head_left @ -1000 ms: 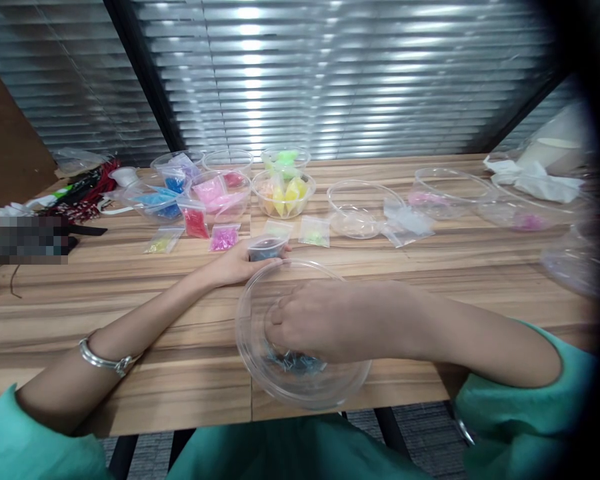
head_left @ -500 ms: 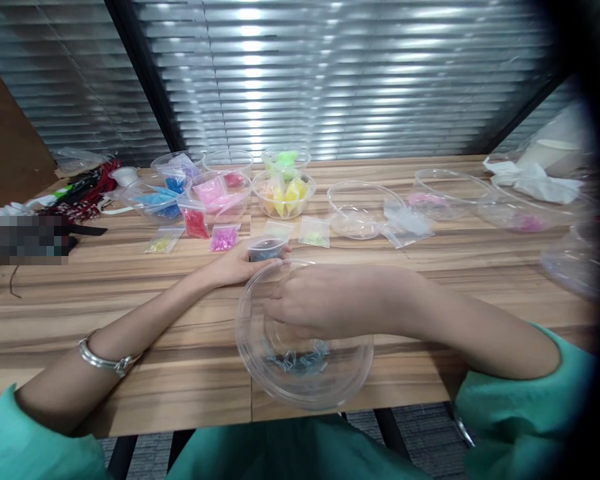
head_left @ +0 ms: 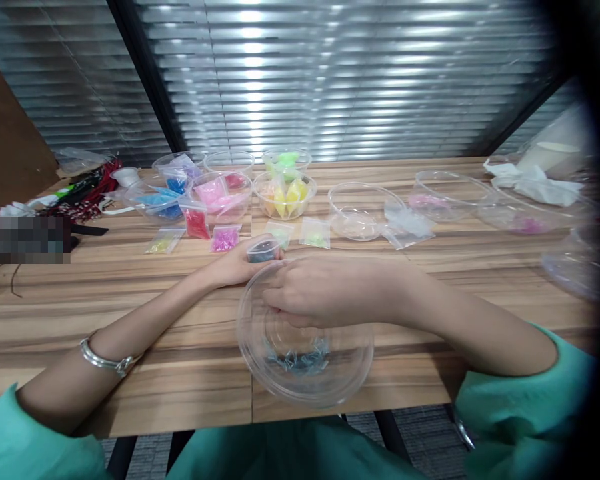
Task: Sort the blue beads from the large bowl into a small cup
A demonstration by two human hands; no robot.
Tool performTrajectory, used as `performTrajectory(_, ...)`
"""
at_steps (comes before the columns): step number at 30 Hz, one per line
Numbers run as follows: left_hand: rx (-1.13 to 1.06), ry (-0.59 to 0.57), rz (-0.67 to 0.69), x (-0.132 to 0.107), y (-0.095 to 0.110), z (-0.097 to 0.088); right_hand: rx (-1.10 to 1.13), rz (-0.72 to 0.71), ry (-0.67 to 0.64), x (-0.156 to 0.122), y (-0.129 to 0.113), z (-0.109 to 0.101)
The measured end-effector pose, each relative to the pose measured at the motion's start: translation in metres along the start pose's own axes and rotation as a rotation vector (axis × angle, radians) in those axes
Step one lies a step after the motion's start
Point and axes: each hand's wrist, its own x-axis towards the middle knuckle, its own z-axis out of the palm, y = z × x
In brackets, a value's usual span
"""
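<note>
A clear plastic bowl (head_left: 260,360) sits at the near edge of the wooden table, with small blue-grey beads (head_left: 297,360) on its bottom. My right hand (head_left: 315,293) hovers over the bowl's far rim, fingers curled together in a pinch; what they pinch is too small to see. My left hand (head_left: 235,265) lies on the table just behind the bowl and holds a small clear bag of dark blue beads (head_left: 263,249) with its mouth toward the right hand.
Bowls with bags of blue (head_left: 160,200), pink (head_left: 220,193) and yellow (head_left: 285,193) beads stand at the back. Small bead bags (head_left: 225,239) lie before them. Empty clear bowls (head_left: 360,210) and lids (head_left: 450,193) spread right. Dark clutter (head_left: 80,193) lies far left.
My right hand has risen out of the bowl's bottom and moved toward the bag in my left hand. The left hand and bag have barely shifted.
</note>
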Motion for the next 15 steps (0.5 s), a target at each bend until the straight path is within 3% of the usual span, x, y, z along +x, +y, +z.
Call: performTrajectory(15,0.044,0.027,-0.01,-0.0006,-0.004,-0.0017,-0.038,-0.027,-0.077,0.0028,0.0,-0.009)
